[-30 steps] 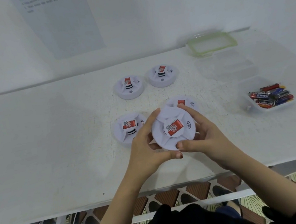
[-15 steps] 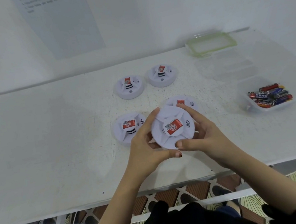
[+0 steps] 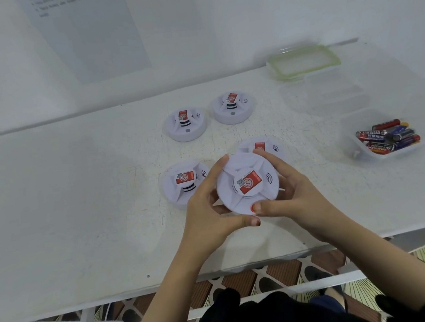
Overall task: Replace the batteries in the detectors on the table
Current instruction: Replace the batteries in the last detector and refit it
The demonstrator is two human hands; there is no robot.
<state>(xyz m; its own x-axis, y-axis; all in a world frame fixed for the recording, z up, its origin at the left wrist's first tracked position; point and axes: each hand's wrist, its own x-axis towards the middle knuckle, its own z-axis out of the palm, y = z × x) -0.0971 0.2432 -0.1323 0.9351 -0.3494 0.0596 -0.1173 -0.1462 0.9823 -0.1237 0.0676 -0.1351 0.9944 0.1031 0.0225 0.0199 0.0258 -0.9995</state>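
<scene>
White table (image 3: 76,205), detectors face up. Leftmost: one detector (image 3: 186,183) lies flat at near left, touching nothing but the tabletop; two more detectors (image 3: 186,122) sit side by side farther back. Left hand (image 3: 207,212) curls round the left rim of the held detector (image 3: 246,183), thumb on the near edge. The held unit is lifted just above the table, near the front edge, red label up. Right hand (image 3: 291,193) grips its right rim, thumb on the near edge. A fifth detector (image 3: 260,145) lies just behind, partly hidden. Far right: clear tub of batteries (image 3: 386,138), well apart. Judgement: cover not yet off. Risks: opposed twisting may slip on smooth plastic, dropping the unit over the edge; excess force may snap a tab.
</scene>
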